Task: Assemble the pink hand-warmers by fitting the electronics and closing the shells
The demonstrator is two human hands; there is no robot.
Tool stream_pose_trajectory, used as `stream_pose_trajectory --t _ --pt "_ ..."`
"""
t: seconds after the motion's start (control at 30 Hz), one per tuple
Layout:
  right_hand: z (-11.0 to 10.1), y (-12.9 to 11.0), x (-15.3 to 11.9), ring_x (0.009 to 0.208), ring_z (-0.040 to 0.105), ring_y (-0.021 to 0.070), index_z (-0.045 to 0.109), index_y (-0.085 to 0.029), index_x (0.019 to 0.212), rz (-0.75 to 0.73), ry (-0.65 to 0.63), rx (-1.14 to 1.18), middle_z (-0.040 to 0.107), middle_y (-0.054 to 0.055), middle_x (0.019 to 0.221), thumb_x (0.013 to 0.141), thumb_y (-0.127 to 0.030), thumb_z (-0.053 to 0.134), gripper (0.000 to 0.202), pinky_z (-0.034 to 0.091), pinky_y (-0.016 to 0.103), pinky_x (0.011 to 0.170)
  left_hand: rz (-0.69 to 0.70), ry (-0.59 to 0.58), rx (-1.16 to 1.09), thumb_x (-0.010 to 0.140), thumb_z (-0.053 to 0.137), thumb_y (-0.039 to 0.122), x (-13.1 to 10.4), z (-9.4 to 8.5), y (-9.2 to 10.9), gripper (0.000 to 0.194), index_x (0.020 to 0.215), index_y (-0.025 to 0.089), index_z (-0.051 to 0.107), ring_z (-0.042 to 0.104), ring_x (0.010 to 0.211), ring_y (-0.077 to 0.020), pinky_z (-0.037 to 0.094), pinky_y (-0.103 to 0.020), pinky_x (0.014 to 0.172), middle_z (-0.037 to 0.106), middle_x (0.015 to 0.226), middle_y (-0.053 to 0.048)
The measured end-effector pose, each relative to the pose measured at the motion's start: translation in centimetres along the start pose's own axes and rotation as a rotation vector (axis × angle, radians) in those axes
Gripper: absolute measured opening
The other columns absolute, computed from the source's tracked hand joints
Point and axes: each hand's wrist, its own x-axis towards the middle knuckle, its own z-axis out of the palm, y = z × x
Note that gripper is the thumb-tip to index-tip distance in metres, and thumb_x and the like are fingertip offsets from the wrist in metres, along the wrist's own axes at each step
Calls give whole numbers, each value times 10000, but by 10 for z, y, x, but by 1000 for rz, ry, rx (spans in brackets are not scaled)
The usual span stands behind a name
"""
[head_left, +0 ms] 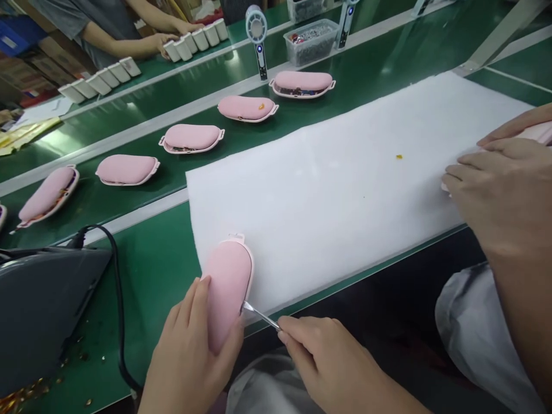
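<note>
My left hand (194, 333) grips a pink oval padded case (228, 276) at the near left corner of the white foam sheet (310, 218). The case lies lengthwise, its tab pointing away from me. My right hand (328, 356) pinches a thin metal tool (263, 316) with a flat, narrow tip. That tip touches the seam on the right side of the case, between the padded top and the rim. Its handle end is hidden in my fingers.
Several similar pink cases (192, 138) line the green conveyor belt (362, 86). Another person's hands (500, 172) hold a pink item at right. Across the belt, a person (116, 40) handles white boxes (198, 40). Handheld fans (257, 34), a clear bin (310, 46), and a grey machine (43, 310) with a black cable (118, 287) stand around.
</note>
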Motion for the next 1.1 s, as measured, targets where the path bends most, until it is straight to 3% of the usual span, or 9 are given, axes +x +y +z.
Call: stream_pose_trajectory --t 0.17,0.43,0.67,0.97,1.1 --pt "0 1 1 415 570 56 627 -274 610 9 -12 -38 562 -72 477 917 -394 326 446 325 154 428 -30 -79 -60 854 347 520 5 -8 3 635 1292 65 415 629 1003 -345 535 -444 740 630 1145 -214" --pt "-11 6 3 391 506 50 615 -261 643 -67 3 -87 531 -77 466 920 -323 353 386 323 154 411 -134 -215 -175 868 341 497 12 -20 6 547 1287 154 415 663 888 -293 540 -386 670 659 1074 -143" --pt "-10 6 8 402 524 43 616 -286 631 -34 -9 -43 526 -84 464 917 -385 261 466 323 164 427 -164 -237 -189 868 367 487 11 -22 5 509 1290 206 413 673 826 -271 537 -377 661 674 1016 -95" --pt "-1 14 6 367 535 62 579 -275 629 -53 96 -120 554 -62 477 932 -375 265 448 277 196 386 -96 -146 -26 858 375 499 4 -11 13 644 1344 77 348 608 1083 -359 545 -464 768 600 1205 -224" --pt "1 14 5 360 540 54 584 -268 604 -34 147 -126 547 -51 459 933 -384 292 455 264 170 365 -92 -114 0 857 366 501 2 -6 16 640 1353 96 333 574 1146 -360 546 -467 786 574 1253 -221"
